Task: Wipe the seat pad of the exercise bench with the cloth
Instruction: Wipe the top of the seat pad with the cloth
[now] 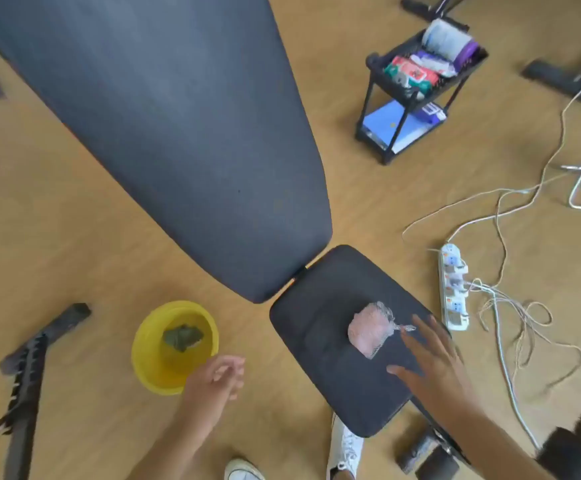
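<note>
The black seat pad (pixel 334 372) of the exercise bench lies low in the middle of the view, below the long black back pad (pixel 178 133). A pinkish white cloth (pixel 368 329) rests bunched on the seat pad. My right hand (pixel 431 362) hovers over the pad's right side with fingers spread, its fingertips just right of the cloth and not holding it. My left hand (pixel 218 379) hangs above the floor left of the seat pad, fingers loosely curled and empty, at the rim of a yellow bowl (pixel 143 355).
The yellow bowl holds a dark green wet rag (pixel 182 337). A white power strip (pixel 453 289) with tangled cables lies right of the seat. A black two-tier cart (pixel 417 81) stands at the upper right. Bench frame parts (pixel 25 372) lie on the wooden floor at left.
</note>
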A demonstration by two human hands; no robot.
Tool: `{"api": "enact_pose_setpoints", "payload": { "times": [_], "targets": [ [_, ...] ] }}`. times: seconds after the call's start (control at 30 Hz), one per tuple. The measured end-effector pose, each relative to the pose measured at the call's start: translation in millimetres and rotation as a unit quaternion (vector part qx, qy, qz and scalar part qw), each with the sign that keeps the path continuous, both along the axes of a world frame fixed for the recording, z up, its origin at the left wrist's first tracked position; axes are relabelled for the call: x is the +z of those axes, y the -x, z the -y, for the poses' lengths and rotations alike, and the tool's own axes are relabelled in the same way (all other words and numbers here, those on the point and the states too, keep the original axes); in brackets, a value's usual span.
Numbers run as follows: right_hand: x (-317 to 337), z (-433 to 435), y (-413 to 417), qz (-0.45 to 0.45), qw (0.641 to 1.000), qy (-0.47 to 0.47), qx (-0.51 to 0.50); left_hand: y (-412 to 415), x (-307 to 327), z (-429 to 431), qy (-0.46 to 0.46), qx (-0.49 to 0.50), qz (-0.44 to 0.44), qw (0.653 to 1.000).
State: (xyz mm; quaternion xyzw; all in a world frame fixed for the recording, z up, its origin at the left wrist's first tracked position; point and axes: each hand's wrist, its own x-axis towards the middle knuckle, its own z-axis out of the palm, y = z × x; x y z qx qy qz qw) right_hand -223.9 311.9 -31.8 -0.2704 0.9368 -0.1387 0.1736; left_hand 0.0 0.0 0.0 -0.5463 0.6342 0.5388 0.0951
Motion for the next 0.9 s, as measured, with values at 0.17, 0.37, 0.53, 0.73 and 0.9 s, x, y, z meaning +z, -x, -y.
{"api": "enact_pose_setpoints", "payload": {
  "times": [0.17, 0.37, 0.53, 0.73, 0.9],
  "targets": [
    [-80, 45, 20, -0.057, 0.994, 0.043, 0.082, 87, -91, -11, 0.134, -0.094, 0.003, 0.986],
    [-132, 60, -38, -0.037, 0.99, 0.134, 0.035, 116, -134, -3, 0.116, -0.106, 0.025, 0.987],
    [-98, 91, 13, 0.062, 0.966, 0.134, 0.212, 118, -136, 18, 0.082, -0.122, 0.02, 0.989],
    [-101, 154, 10, -0.003, 0.992, 0.126, 0.008, 113, -150, 41, -0.018, -0.076, 0.012, 0.997],
    [-107, 145, 16, -0.019, 0.958, 0.145, 0.246, 117, -157, 46, -0.048, -0.105, 0.006, 0.993]
  ]
}}
